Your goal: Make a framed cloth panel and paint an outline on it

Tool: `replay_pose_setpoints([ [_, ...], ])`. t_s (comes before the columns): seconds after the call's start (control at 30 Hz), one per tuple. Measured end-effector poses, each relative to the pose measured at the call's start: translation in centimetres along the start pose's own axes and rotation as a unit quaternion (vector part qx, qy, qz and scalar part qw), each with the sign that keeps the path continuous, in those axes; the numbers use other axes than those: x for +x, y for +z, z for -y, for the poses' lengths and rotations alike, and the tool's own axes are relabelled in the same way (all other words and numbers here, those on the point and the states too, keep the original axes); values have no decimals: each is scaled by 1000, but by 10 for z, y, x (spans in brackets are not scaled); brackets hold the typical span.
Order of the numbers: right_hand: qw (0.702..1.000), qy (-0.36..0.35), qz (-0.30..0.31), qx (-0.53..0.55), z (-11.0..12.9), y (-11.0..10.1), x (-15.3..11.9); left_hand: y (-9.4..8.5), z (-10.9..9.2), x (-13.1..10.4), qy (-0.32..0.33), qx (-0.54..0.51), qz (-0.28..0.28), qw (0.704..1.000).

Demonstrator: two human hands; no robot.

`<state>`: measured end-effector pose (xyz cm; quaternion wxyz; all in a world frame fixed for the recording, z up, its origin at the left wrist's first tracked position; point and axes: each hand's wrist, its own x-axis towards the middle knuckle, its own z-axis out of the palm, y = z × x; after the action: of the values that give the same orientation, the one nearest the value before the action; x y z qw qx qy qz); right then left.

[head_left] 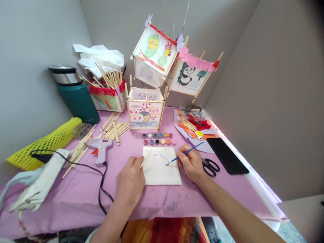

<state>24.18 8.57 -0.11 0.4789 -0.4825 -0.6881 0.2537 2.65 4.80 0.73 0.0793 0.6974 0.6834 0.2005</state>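
Observation:
A white square cloth (157,175) lies on the pink-covered table with a thin dark curved line on its upper part. My right hand (189,162) pinches a blue paintbrush (188,150), its tip at the end of the line near the cloth's right side. At the cloth's left edge, my left hand (131,179) grips a short wooden stick (145,160) between thumb and fingers. Two rows of small paint pots (157,135) stand just behind the cloth.
Behind the paints stands a paper lantern (145,114); more hang above. On the left are a glue gun (100,146), its cord, wooden sticks (79,150) and a teal bottle (77,98). Scissors (211,167) and a black phone (226,155) lie on the right.

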Motion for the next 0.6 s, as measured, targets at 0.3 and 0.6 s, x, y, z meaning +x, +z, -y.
replay_pose_setpoints([
  [0.3, 1000, -2, 4, 11, -1, 2, 0, 1, 0, 0, 2, 4, -4, 1000],
  [0.6, 1000, -5, 4, 18, 1, 3, 0, -1, -1, 1, -5, -1, -1, 1000],
])
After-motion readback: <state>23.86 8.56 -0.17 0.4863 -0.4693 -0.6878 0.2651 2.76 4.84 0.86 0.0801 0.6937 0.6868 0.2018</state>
